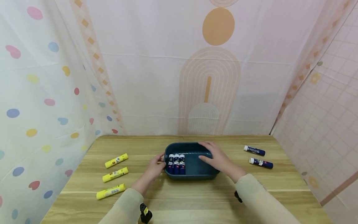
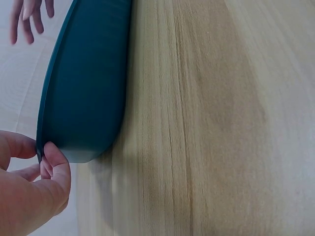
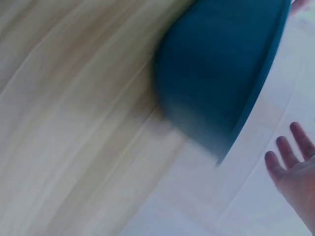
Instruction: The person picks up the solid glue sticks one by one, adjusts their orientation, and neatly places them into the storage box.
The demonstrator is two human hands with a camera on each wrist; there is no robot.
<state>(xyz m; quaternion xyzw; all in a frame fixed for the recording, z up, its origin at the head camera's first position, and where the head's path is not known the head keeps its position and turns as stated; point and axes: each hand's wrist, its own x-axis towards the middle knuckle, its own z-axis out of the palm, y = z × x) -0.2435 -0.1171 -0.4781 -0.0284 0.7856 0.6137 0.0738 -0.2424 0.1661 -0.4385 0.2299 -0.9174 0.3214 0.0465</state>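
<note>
A dark teal plastic bin [image 1: 199, 166] stands on the wooden table, with three blue glue sticks [image 1: 176, 165] with white caps side by side at its left end. My left hand [image 1: 154, 169] pinches the bin's left rim between thumb and fingers, which the left wrist view shows close up. Over the bin's right end hovers my right hand [image 1: 219, 158], fingers spread and holding nothing. In the right wrist view its fingers [image 3: 283, 147] are apart from the bin wall [image 3: 216, 64].
Three yellow glue sticks [image 1: 115, 175] lie spaced out on the table's left side. Two more blue glue sticks [image 1: 261, 163] lie on the right. A patterned curtain [image 1: 151, 93] hangs behind the table's far edge and along both sides.
</note>
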